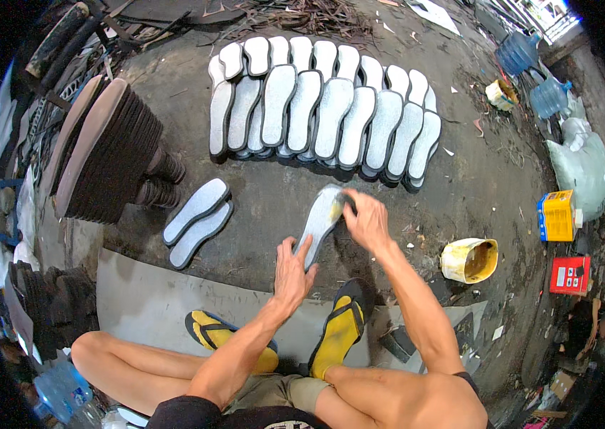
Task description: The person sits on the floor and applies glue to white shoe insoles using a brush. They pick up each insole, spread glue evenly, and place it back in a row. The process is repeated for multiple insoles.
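A pale grey-topped shoe sole (319,220) with a dark edge lies slanted in front of me. My left hand (292,274) grips its near end, with fingers and thumb around it. At the sole's far end my right hand (368,223) is closed on a small dark piece (347,203), mostly hidden by the fingers, that touches the top face. A wet yellowish patch (335,207) shows there. To the left, two similar soles (197,222) lie overlapping. Beyond my hands, several more soles (335,118) stand in two overlapping rows, light faces up.
On the right stands a cut-down whitish tub (453,262) with yellow-brown residue inside. A yellow-and-blue can (557,216) and a red box (569,275) are farther right. Tall stacks of brown soles (102,157) rise at left. My feet, in yellow socks and flip-flops (338,329), flank the near area.
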`<state>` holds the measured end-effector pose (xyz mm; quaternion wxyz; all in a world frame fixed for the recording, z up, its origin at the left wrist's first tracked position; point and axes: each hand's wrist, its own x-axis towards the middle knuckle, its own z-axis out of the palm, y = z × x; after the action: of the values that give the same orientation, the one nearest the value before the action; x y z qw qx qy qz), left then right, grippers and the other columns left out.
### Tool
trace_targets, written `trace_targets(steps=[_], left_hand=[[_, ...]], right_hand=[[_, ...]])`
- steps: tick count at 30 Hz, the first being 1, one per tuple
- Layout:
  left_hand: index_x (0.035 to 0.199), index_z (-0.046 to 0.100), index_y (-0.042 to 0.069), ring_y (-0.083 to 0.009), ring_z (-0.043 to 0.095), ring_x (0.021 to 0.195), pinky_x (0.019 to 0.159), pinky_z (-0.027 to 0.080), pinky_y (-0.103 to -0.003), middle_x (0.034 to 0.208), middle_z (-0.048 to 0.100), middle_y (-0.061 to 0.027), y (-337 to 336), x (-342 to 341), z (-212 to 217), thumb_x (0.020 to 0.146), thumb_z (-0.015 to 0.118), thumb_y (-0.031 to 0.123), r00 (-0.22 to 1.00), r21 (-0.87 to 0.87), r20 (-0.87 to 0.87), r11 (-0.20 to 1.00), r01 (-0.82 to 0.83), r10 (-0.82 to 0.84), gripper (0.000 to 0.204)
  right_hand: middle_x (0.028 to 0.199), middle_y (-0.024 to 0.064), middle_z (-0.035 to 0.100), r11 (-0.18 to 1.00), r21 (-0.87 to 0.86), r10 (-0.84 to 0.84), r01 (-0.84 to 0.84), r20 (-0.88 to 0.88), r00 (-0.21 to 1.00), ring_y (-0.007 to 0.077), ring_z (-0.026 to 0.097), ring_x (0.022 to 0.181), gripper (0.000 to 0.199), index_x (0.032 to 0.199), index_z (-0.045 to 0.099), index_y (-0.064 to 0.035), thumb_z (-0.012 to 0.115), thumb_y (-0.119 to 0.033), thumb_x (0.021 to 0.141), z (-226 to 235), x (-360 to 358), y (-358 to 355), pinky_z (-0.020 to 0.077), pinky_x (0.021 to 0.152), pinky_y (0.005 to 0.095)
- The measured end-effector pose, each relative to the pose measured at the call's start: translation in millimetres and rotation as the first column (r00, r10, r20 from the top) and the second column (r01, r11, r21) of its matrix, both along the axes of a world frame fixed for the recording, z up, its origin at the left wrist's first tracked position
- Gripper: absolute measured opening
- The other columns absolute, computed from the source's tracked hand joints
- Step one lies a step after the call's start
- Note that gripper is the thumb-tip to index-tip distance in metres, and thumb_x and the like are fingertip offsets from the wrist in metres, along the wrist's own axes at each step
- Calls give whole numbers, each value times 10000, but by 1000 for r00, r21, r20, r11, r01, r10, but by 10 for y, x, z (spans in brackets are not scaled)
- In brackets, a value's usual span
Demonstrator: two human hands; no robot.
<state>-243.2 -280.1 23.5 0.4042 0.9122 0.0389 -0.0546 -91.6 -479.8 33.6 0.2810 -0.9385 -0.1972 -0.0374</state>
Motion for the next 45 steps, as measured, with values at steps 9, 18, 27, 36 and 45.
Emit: trace_targets(steps=[9,18,27,36,45], left_hand=[[1574,566,-55,-473,546,1340,1179,475,-511,1448,570,-291,377,11,-212,893,672,-80,990,-118,85,986,120,-110,690],[1558,521,-106,-455,527,1339,1178,471,-493,1474,544,-261,232,-50,-72,874,806,0,994,-15,-14,994,104,-104,748],[1561,490,-109,-446,530,1320,1166,474,-487,1447,541,-257,19,-56,-117,909,812,12,1000,61,-18,998,11,-10,738],[1549,514,-74,-433,584,1285,1149,498,-496,1427,583,-256,111,-74,-136,892,717,-95,999,8,40,1000,-18,18,688],[1393,597,-50,-253,711,1077,982,596,-358,1257,722,-181,829,-151,-131,880,503,-137,838,-367,-27,774,-515,545,529]], right_hand=[[1045,175,781,992,42,118,-117,-39,992,401,732,954,357,1225,749,-112,779,-157,872,-109,-590,201,607,851,529],[1013,275,798,977,35,-195,210,-246,949,483,779,959,286,1121,790,-12,705,-233,960,232,-134,212,605,879,577],[1029,183,807,737,-230,578,-636,-275,769,408,765,1059,324,1173,805,-134,762,-146,852,82,389,789,634,930,540],[989,209,788,976,-202,64,-79,-76,995,408,778,951,362,1277,750,-82,775,-168,926,-36,352,384,623,832,524],[1016,200,779,952,56,305,-301,-236,923,402,776,959,286,1199,731,-71,771,-156,929,281,-1156,772,637,817,497]])
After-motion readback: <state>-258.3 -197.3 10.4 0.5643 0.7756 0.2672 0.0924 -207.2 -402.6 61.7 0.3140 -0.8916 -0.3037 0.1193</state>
